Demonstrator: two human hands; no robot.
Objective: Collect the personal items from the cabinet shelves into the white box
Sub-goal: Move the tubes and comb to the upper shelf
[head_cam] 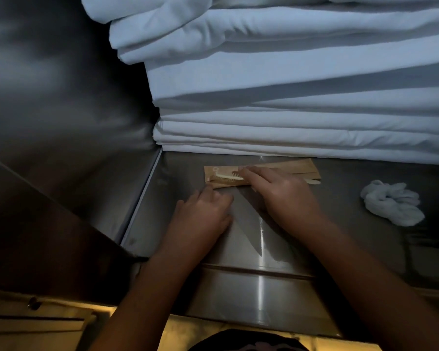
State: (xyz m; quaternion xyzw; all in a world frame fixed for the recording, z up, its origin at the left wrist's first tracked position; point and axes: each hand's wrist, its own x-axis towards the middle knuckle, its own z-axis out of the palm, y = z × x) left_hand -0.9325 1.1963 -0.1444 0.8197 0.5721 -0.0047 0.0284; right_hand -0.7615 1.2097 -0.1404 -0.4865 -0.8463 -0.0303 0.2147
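Note:
Brown paper packets (pixel 284 168) lie flat on the steel cabinet shelf (pixel 340 198), just in front of the linen stack. A pale comb (pixel 226 176) lies across their left end. My right hand (pixel 281 193) rests on the packets and the comb, fingers stretched flat over them. My left hand (pixel 203 211) lies on the shelf just left of and below the packets, its fingertips touching their lower left corner, fingers loosely curled with nothing in them. A white scrunchie (pixel 393 205) sits on the shelf to the right. No white box is in view.
A tall stack of folded white sheets (pixel 302 97) fills the back of the shelf. The steel side wall (pixel 61 110) closes the left. The shelf's front lip (pixel 259 272) runs under my forearms. A yellow-lit surface (pixel 48 323) shows below.

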